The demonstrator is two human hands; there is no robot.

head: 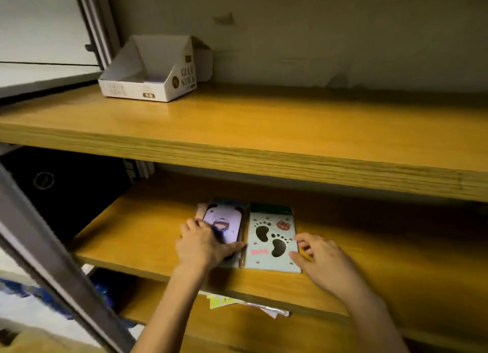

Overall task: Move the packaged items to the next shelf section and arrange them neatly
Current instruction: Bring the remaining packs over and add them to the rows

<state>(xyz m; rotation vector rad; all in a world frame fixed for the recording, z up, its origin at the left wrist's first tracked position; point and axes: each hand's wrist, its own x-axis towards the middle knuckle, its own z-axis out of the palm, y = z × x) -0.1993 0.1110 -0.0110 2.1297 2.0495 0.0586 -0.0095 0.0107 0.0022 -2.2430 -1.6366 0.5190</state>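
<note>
On the middle shelf (132,236), a purple packet (227,220) and a green packet (269,236) with black footprints are lying flat, side by side. The left hand (203,244) is gripping the purple packet across its width. The right hand (322,263), fingers loosely bent, is touching the green packet's edge.

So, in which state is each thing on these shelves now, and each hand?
purple package, flat on the middle shelf.
footprint package, flat, close beside it.
left hand, grips the purple package.
right hand, open, fingertips touch the footprint package's right edge.
glue stick box, open, upright on the upper shelf.
</note>
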